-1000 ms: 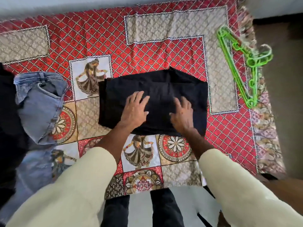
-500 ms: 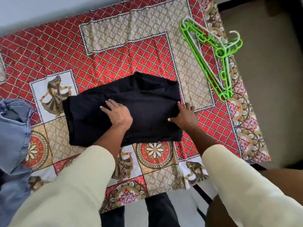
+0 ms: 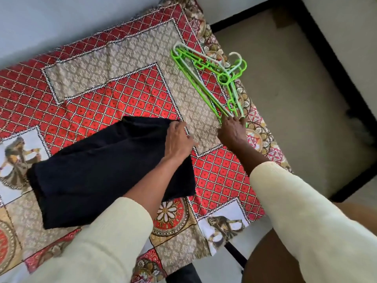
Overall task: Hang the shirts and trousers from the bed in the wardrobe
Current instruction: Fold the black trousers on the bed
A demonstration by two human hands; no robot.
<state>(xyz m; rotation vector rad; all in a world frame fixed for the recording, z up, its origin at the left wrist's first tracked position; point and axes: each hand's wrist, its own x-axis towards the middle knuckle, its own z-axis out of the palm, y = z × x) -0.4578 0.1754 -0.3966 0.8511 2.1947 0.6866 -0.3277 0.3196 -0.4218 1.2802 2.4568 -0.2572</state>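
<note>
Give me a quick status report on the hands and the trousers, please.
Left hand grips folded black trousers at their right edge. Right hand open, fingertips touching the green hangers. Nothing in the way on the bedspread.

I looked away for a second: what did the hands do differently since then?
The right hand left the folded black garment and reached out to the green hangers, fingers touching their near ends. The left hand slid to the garment's right edge. Garment and hangers stayed put.

One head-worn camera looks steeply down, close over the bed (image 3: 126,94) and both forearms.
</note>
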